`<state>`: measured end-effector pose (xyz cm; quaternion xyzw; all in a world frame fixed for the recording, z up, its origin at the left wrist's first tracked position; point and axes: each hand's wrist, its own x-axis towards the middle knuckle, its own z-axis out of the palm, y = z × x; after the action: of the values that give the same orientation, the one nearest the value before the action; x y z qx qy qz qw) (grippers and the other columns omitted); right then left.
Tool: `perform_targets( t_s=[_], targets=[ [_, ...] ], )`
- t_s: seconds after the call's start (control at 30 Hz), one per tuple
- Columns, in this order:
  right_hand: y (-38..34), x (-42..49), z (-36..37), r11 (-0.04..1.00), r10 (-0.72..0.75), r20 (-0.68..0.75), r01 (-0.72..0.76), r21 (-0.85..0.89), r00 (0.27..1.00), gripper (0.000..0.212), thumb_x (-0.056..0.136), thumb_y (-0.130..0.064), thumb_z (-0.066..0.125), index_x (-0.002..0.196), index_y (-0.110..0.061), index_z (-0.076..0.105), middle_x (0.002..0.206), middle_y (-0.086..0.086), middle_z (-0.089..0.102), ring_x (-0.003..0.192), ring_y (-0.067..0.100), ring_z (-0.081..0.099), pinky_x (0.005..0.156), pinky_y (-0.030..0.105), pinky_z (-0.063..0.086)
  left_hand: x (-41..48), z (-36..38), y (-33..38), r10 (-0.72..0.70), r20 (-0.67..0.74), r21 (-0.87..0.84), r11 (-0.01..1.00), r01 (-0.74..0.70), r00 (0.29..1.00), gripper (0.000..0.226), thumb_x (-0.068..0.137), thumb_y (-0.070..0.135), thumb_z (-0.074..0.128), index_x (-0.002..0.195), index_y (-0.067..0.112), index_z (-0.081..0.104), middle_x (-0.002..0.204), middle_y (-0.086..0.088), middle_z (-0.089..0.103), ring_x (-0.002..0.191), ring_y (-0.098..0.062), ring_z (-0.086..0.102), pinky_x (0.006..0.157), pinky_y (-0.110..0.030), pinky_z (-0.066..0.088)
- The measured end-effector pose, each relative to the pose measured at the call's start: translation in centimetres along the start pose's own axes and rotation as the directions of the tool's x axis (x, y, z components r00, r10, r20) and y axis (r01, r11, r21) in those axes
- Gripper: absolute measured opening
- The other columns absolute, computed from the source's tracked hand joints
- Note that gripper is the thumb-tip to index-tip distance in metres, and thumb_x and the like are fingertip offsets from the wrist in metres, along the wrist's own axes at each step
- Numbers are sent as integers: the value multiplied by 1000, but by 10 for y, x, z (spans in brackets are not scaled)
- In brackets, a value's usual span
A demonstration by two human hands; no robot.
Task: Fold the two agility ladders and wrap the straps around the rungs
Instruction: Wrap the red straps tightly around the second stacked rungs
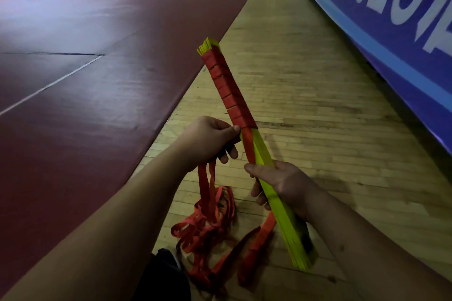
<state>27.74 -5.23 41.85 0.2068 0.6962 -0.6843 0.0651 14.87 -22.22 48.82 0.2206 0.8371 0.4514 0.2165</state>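
Yellow rungs [263, 153], seemingly stacked, half hidden by strap [228, 90].

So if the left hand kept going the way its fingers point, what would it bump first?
Most likely the bundle of flat yellow plastic rungs, just past its thumb. The left hand pinches the red fabric strap right beside it.

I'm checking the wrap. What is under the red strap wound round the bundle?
Yellow rungs: their ends stick out above the strap and bare rungs show below it, in the right hand. Beneath the windings they are covered.
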Motion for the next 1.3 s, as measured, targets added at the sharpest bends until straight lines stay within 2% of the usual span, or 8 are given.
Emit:
perform_targets(
  t_s=[0.27,0.4,0.57,0.73,0.83,0.93,1.07,1.3],
  targets=[
    [0,8,11,989,-10,-87,-3,-147,996,42,89,-56,83,109,-21,71,80,10,81,72,31,80,72,43,62,-3,16,2,-54,-85,-126,991,43,995,49,96,59,74,93,10,79,68,-2,74,51,-8,56,50,-24,44],
    [-1,5,12,990,-15,-47,8,-142,999,45,87,-58,84,110,-21,71,81,12,81,74,34,80,74,45,62,0,22,0,-52,-128,-212,977,24,990,45,94,54,79,89,9,78,61,1,63,48,-9,49,48,-23,42],
    [-15,-9,-4,992,37,178,-58,114,983,71,82,-67,73,118,-7,71,98,20,79,80,33,74,72,41,59,4,14,0,23,-40,-345,938,-35,999,35,98,48,76,79,19,72,63,1,55,52,-11,43,51,-28,34],
    [-8,-17,-15,936,4,460,-165,310,888,80,92,-77,62,143,-15,66,136,30,69,102,45,73,87,50,56,10,7,-4,146,128,-542,838,-54,981,35,107,36,63,75,21,67,67,-1,47,53,-12,36,52,-29,21],
    [-3,-22,-9,927,-13,533,-189,323,846,84,91,-77,63,146,-13,63,109,22,74,70,29,70,68,40,58,12,6,-7,204,157,-565,821,-82,966,35,109,35,60,78,21,68,69,-4,50,54,-12,42,51,-26,25],
    [-5,-21,-6,918,-52,549,-177,355,834,76,87,-75,73,135,-16,69,73,4,51,50,15,47,56,31,45,12,3,-8,210,120,-477,869,-129,970,37,110,38,57,81,18,68,70,-3,57,56,-12,48,49,-23,34],
    [-6,-14,-9,962,7,450,-129,240,893,67,92,-69,72,130,-15,64,70,3,45,53,17,42,57,33,41,11,-1,-9,140,32,-191,973,-131,990,39,114,39,53,92,14,73,70,-3,66,55,-13,59,49,-28,43],
    [3,-7,-2,992,23,202,-47,113,979,63,90,-65,74,119,-9,68,72,8,54,55,21,50,55,34,44,11,0,-11,21,-27,-25,999,-22,999,37,111,44,58,107,14,79,74,-4,75,54,-12,66,51,-29,46]
  ],
)
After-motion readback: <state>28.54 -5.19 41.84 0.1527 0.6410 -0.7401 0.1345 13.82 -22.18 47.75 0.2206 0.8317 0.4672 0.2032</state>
